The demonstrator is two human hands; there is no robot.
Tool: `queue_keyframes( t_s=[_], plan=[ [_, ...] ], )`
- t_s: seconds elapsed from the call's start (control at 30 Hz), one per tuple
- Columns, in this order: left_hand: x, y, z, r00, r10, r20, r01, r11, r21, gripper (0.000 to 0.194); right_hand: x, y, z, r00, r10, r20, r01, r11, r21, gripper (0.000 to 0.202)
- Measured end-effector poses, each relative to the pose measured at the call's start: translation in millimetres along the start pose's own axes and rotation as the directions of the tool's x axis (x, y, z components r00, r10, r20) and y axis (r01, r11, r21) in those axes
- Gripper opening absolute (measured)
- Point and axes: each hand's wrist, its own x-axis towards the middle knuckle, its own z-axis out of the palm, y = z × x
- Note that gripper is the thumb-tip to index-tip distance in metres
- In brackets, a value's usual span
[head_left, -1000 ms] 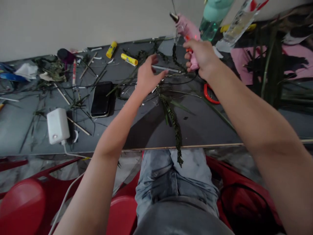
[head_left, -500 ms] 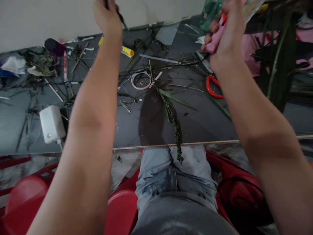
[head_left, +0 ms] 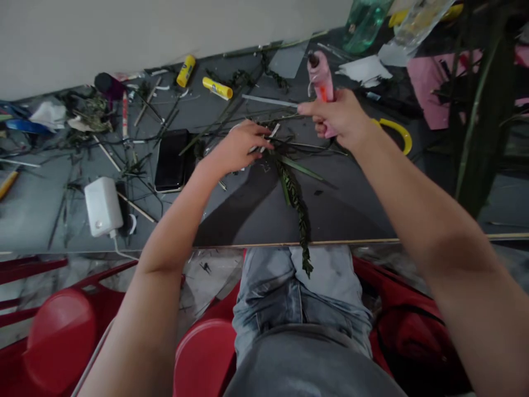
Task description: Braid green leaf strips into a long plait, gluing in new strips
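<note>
Lying across the table's (head_left: 359, 218) near edge, the braid (head_left: 296, 193) looks plaited, top leaves (head_left: 303, 169) left loose; a glue gun (head_left: 323, 80) is gripped by the right hand (head_left: 339, 117); what the left hand (head_left: 243, 145) grasps is unclear.

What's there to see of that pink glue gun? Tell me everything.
The pink glue gun has a smooth, plastic-looking body, a dark nozzle and an orange part, perhaps the trigger. The right hand grips its handle, hiding much of it; the handle's pink end shows below the fingers. It seems raised over the dark table, nozzle end farthest from the person. Whether it's on isn't clear.
</note>
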Motion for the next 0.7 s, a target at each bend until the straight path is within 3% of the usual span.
queue_keyframes(
  t_s=[0.1,0.2,0.27,0.43,0.7],
  plan=[
    [-2,-21,22.6,0.994,0.105,-0.042,-0.106,0.994,-0.019,0.027,-5,1,4,0.998,0.040,-0.055,-0.043,0.998,-0.053,0.040],
    [1,-43,30.7,0.990,0.092,-0.109,-0.092,0.996,0.003,0.025,-8,5,5,0.998,0.038,-0.044,-0.039,0.999,-0.032,0.038],
    [4,-47,32.2,0.988,0.077,-0.136,-0.076,0.997,0.012,0.019,-13,8,4,0.999,0.021,-0.024,-0.022,0.999,-0.044,0.037],
    [9,-27,29.5,0.986,0.089,-0.139,-0.100,0.992,-0.070,0.011,-27,18,2,0.993,0.059,0.106,-0.056,0.998,-0.028,0.036],
    [34,10,8.2,0.992,0.122,0.031,-0.120,0.991,-0.057,0.019,-24,27,0,0.967,0.018,0.256,0.010,0.994,-0.110,0.049]
  ],
)
